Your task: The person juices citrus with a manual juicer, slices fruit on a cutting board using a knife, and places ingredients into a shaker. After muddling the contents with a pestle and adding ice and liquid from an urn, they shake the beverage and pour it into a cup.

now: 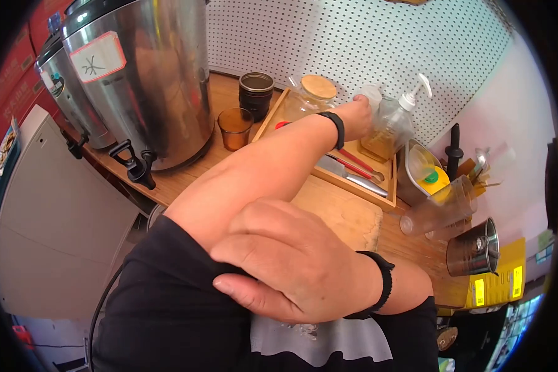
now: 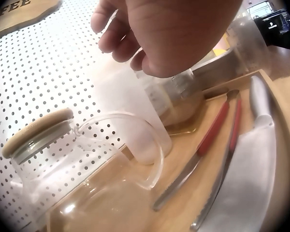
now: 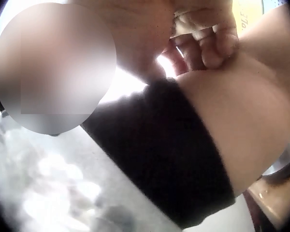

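My left hand [image 1: 356,118] reaches across to the back of a wooden tray, fingers curled at the top of a frosted white cup [image 2: 130,116]. That cup [image 1: 372,94] shows just past my thumb; its lower part stands in the tray. Close by are a clear pump bottle [image 1: 387,133] holding amber liquid and a glass teapot [image 2: 92,193] with a wooden lid. Red-handled tongs [image 2: 215,128] and a knife [image 2: 244,179] lie below the hand. My right hand [image 1: 291,260], loosely curled, is over my left forearm at the black sleeve's edge [image 3: 159,150], with nothing visible in it.
Large steel urns [image 1: 161,80] with black taps stand at the left. Near them are an amber glass [image 1: 234,133] and a dark ribbed cup [image 1: 256,99]. A wooden board [image 1: 347,214] lies before the tray [image 1: 387,201]. Plastic cups [image 1: 440,208] and a metal bucket [image 1: 471,251] sit right.
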Demonstrator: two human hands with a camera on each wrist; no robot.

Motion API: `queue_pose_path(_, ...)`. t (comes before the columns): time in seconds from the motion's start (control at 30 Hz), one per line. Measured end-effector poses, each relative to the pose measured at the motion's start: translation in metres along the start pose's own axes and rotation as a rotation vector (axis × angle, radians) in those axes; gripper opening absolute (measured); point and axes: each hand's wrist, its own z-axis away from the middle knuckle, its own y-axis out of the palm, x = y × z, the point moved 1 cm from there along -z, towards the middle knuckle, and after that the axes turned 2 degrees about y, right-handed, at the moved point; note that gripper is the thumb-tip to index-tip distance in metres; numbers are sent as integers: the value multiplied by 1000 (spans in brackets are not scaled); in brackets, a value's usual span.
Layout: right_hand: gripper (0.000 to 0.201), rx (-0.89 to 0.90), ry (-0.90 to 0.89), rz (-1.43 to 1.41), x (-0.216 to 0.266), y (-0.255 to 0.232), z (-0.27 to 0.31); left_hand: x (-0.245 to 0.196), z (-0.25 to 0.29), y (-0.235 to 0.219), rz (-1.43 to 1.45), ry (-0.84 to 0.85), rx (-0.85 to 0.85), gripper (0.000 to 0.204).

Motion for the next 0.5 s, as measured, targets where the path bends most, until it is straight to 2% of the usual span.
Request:
queue_pose_path(0.07, 19, -30, 13, -41, 1, 4, 1, -1, -1, 11, -3, -23, -12, 21)
queue_pose_path(0.1, 16, -86, 32, -122, 2, 6, 0, -1, -2, 11, 37, -25, 24, 22)
queue_pose_path(0.13, 12, -152, 53, -193, 2, 7, 0, -6, -4, 21, 42, -76, -21, 17)
queue_pose_path(0.17, 12, -197, 72, -150, 0, 7, -1, -2, -8, 24, 70, 10, -82, 23)
queue_pose_path(0.23, 8, -311, 264, -384, -12, 4, -7, -2, -8, 23, 201, -2, -76, 23)
queue_pose_path(0.3, 9, -341, 416, -523, -29, 0, -9, -1, 4, 12, 117, 16, -107, 11)
queue_pose_path(0.43, 10, -428, 414, -364, -53, 7, 4, 8, -4, -5, 312, 16, -282, 8)
queue_pose_path(0.5, 13, -416, 210, -167, -59, 10, 19, 39, 7, -12, 430, -225, -127, 11)
